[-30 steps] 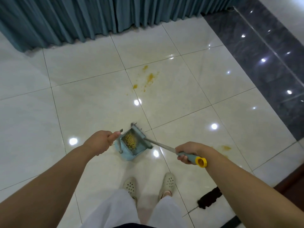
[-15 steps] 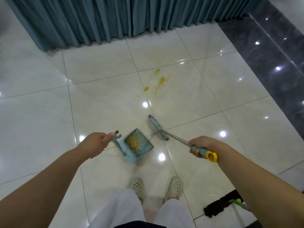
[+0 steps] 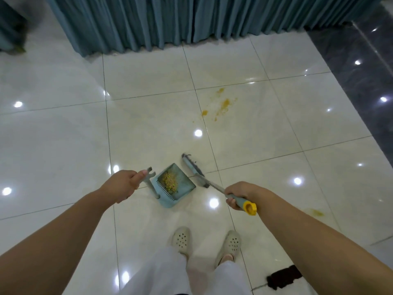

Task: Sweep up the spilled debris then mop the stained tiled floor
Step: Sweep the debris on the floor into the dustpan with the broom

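Two hands, both occupied. Left hand (image 3: 124, 184) — fingers curled round the top of the dustpan handle, thumb laid along it, forked handle tip jutting out just past the thumb. Dustpan (image 3: 175, 186), pale blue, hangs below and right of that hand, over the tiled floor (image 3: 63, 135); a heap of yellow-green debris (image 3: 169, 181) lies inside it, beside the comb teeth. Right hand (image 3: 238, 193) — fingers wrapped round the grey grip of the broom (image 3: 194, 167), yellow end cap showing just behind the fist; shaft runs far-left to the brush head, just right of the dustpan. Orange stains (image 3: 223, 104) lie farther off; one smaller stain (image 3: 316, 212) at right. Teal curtain (image 3: 170, 20) along the far edge. Dark mop head (image 3: 284, 277), near right.
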### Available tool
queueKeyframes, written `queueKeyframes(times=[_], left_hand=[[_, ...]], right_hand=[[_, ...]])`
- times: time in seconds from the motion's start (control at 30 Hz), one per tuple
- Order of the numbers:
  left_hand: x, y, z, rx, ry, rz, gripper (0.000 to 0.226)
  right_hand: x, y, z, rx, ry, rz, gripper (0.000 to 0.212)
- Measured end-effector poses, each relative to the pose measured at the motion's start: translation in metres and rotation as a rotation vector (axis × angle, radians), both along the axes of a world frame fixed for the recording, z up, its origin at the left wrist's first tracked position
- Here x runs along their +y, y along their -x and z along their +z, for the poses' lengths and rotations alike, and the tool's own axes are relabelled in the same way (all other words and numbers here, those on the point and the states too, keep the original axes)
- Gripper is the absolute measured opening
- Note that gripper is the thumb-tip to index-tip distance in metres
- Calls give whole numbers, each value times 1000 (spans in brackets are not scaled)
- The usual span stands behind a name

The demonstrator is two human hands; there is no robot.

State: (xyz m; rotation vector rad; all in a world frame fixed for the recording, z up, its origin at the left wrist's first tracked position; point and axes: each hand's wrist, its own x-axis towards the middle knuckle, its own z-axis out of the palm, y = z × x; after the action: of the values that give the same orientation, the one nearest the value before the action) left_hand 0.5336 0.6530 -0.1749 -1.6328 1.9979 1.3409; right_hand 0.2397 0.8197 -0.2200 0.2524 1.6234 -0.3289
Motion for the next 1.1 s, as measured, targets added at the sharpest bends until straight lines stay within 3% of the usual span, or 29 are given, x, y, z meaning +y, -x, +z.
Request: queueKeyframes(times=[0.23, 0.6, 1.1], left_hand=[[1, -12, -3, 9, -3, -4, 57], [9, 15, 9, -35, 105, -127, 56], [-36, 162, 18, 33, 165, -259, 56]], right_hand=[[-4, -1, 29, -70, 43, -102, 16], [-3, -6, 63, 42, 101, -213, 15], [13, 122, 58, 57, 228, -640, 9]])
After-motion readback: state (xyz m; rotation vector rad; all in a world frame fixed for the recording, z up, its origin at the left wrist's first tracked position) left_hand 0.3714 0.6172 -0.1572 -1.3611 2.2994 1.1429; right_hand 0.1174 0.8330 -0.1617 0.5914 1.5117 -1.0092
